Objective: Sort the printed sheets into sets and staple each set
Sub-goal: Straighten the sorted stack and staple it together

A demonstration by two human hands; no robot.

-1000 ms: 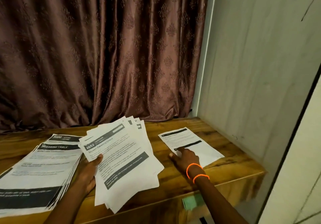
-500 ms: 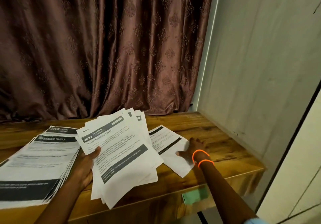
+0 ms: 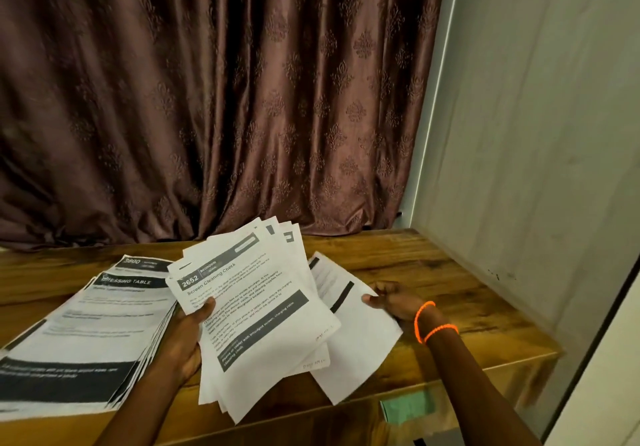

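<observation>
Step in hand: I am judging this as sorting; no stapler is showing anywhere in view, so stapling is not yet under way.
Left hand [image 3: 188, 333]: its grip is closing on the fanned sheaf [image 3: 249, 310], thumb pressing the top page near its left edge, fingers hidden beneath.
Right hand [image 3: 393, 302]: its grip is pinching the right edge of a single sheet [image 3: 360, 341], thumb on top.
Where the sheets are: I am seeing the sheaf at about 6 o'clock in the view, lifted above the desk [image 3: 433, 272]; the single sheet is sitting at 4 o'clock of it, partly tucked under its right side and overhanging the desk's front edge; a thick stack [image 3: 86, 334] is lying flat at 8 o'clock.
How the sheets look: white pages with dark header bands; the sheaf's top page is reading "2652 Screen Cleaning Check", the stack's top "DRESSING TABLE". The sheaf's corners are splaying unevenly.
Next move: I am reckoning the single sheet needs matching by heading to a set, then squaring the edges before any staple.
</observation>
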